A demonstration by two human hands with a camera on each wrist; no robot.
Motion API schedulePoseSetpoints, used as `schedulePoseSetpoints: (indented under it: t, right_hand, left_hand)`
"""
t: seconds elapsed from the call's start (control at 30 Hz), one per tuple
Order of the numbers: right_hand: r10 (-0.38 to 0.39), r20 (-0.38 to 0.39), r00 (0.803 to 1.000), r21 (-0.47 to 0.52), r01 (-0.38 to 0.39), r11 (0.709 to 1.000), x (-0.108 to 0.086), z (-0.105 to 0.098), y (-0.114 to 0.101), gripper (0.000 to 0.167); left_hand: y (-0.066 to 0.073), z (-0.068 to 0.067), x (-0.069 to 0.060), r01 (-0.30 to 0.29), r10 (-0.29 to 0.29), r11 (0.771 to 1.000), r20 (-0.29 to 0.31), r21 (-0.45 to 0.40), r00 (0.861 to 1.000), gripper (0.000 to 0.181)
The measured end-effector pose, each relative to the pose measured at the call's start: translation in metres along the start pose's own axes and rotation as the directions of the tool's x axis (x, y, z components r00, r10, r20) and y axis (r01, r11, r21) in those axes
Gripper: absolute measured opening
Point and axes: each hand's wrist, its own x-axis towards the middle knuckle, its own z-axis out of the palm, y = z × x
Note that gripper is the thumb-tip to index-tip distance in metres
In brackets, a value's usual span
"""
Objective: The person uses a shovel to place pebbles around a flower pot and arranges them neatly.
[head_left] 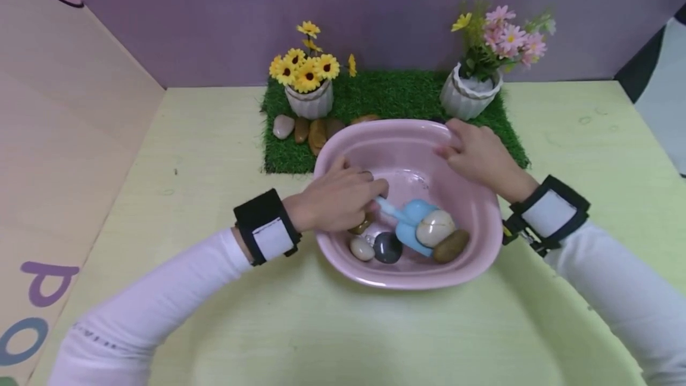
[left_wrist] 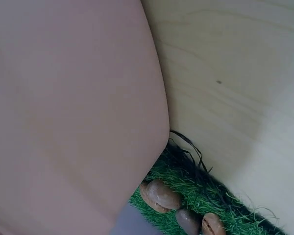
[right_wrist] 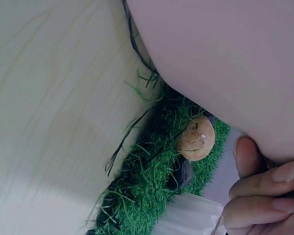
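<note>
A pink basin stands on the table with several stones inside. My left hand reaches over its left side and pinches the handle of a light blue toy shovel. On the shovel lies a cream stone, with a brown stone against its right edge. A dark grey stone and a small pale stone rest on the basin floor below my left hand. My right hand grips the far right rim; in the right wrist view its fingers are curled there.
Behind the basin lies a green grass mat. It bears a pot of yellow flowers, a pot of pink flowers and several stones, including a pale one. A purple wall closes off the back.
</note>
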Motion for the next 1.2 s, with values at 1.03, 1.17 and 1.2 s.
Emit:
schedulePoseSetpoints:
  t: [1.03, 1.17, 1.2]
  right_hand:
    - [0.006, 0.026, 1.000, -0.030, -0.005, 1.000, 0.002, -0.002, -0.002, 0.022]
    - [0.008, 0.023, 1.000, -0.034, -0.007, 0.999, 0.002, -0.002, -0.002, 0.022]
    - [0.010, 0.023, 1.000, -0.034, -0.009, 0.999, 0.002, -0.002, -0.002, 0.022]
  left_hand:
    - [-0.005, -0.004, -0.005, -0.045, 0.024, 0.983, -0.122, -0.175, 0.992, 0.012]
    - [-0.007, -0.009, -0.005, -0.020, -0.004, 0.982, -0.127, -0.187, 0.992, 0.014]
    - [-0.007, -0.011, -0.005, -0.014, -0.010, 0.983, -0.130, -0.184, 0.991, 0.013]
